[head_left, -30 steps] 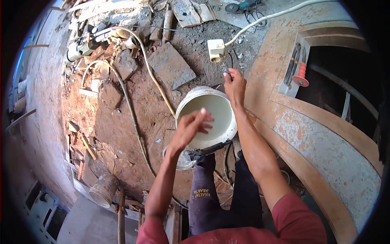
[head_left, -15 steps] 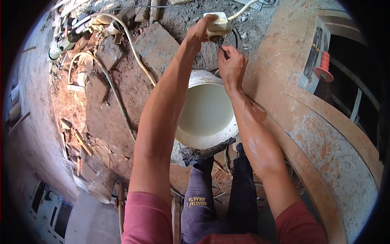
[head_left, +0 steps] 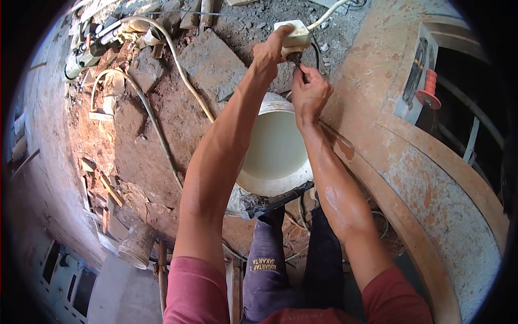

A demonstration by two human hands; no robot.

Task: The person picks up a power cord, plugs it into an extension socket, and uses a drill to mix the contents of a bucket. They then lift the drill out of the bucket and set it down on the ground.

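My left hand (head_left: 270, 51) is closed around a white power socket box (head_left: 295, 36), its thumb laid over the top. A pale thick cable (head_left: 326, 15) leaves the box at its upper right. At the box's near side is a dark power plug (head_left: 294, 58), pinched between the fingertips of my right hand (head_left: 311, 92). The plug's front end sits right at the socket face, its prongs hidden. Both hands are above the far rim of a white bucket (head_left: 264, 186) holding cloudy, whitish liquid (head_left: 275, 143).
A black-handled tool (head_left: 288, 195) lies across the bucket's near rim. Hoses and pale cables (head_left: 183, 75) cross the rubble at left. To the right, a red-handled tool (head_left: 430, 92) hangs beside a dark opening in the curved ledge (head_left: 410, 216). A dirty pot (head_left: 137, 247) stands lower left.
Both hands and the socket box have shifted slightly right and down in view. The plug now lines up straighter with the socket face.
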